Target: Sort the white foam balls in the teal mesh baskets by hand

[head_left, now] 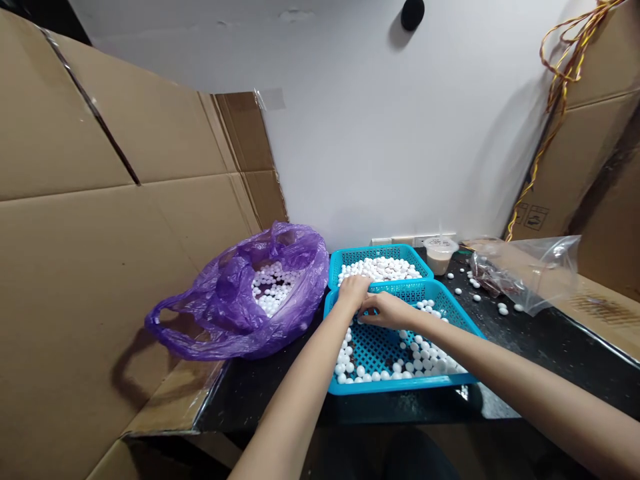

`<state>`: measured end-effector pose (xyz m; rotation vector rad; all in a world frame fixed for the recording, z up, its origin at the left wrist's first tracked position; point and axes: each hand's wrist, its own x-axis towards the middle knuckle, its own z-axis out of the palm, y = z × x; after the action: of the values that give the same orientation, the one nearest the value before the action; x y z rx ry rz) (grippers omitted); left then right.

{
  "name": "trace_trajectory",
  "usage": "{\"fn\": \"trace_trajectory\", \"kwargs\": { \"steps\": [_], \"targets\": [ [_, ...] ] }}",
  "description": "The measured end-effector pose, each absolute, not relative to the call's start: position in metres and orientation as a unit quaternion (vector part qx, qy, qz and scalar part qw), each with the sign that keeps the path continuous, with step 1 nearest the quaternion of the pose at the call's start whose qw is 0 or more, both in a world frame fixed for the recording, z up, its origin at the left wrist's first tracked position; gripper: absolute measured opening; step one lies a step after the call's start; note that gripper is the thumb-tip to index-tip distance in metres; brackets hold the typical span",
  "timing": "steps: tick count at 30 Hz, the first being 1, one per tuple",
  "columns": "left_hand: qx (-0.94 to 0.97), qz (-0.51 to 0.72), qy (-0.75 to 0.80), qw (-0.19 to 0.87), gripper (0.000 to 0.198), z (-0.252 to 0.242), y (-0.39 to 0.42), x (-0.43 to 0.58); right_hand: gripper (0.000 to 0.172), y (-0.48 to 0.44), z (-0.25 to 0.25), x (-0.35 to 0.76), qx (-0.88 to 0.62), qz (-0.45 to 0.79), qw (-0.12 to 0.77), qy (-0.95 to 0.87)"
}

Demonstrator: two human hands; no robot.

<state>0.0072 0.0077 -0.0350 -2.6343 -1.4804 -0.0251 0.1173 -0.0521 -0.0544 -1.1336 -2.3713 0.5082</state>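
Observation:
My left hand [355, 291] is over the back left corner of the front blue plastic basket [400, 385]. Its fingers look curled, and what they grip is hidden. Close against it, my right hand [384, 311] has thumb and fingers pinched together; anything held there is too small to make out. Small white balls [423, 353] lie in this basket, mostly along the front, right and left sides, with its mesh floor showing between. Directly behind stands a second blue basket [345, 257], holding a heap of white pieces [383, 268].
An opened purple plastic bag [235, 293] with white balls is at left. A lidded cup [440, 255], loose white balls [477, 298] and a clear plastic bag [543, 270] sit at right on the black table [545, 373]. Cardboard [75, 267] flanks both sides.

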Motion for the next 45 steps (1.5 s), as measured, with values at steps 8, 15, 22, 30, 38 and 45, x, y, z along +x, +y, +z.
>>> {"fn": "trace_trajectory", "kwargs": {
  "steps": [8, 15, 22, 30, 38, 45],
  "targets": [
    [-0.873, -0.018, -0.479, 0.086, 0.023, -0.039, 0.007, 0.007, 0.008, -0.049, -0.08, 0.109, -0.429, 0.242, 0.338, -0.802],
    [-0.876, -0.024, -0.474, 0.084, 0.036, -0.039, 0.007, 0.007, 0.019, -0.058, -0.086, 0.102, -0.491, 0.243, 0.321, -0.772],
    [-0.879, -0.026, -0.468, 0.085, 0.044, -0.041, 0.01, 0.008, 0.007, -0.064, -0.083, 0.097, -0.507, 0.23, 0.328, -0.763],
    [-0.879, -0.03, -0.468, 0.093, 0.051, -0.043, 0.01, 0.008, 0.004, -0.063, -0.078, 0.1, -0.475, 0.27, 0.323, -0.773],
    [-0.883, -0.042, -0.463, 0.069, 0.063, -0.04, 0.008, 0.008, 0.021, -0.069, -0.06, 0.104, -0.307, 0.517, 0.199, -0.774],
    [-0.884, -0.041, -0.463, 0.06, 0.058, -0.041, 0.008, 0.009, 0.031, -0.068, -0.065, 0.105, -0.314, 0.571, 0.18, -0.737]
  ]
}}
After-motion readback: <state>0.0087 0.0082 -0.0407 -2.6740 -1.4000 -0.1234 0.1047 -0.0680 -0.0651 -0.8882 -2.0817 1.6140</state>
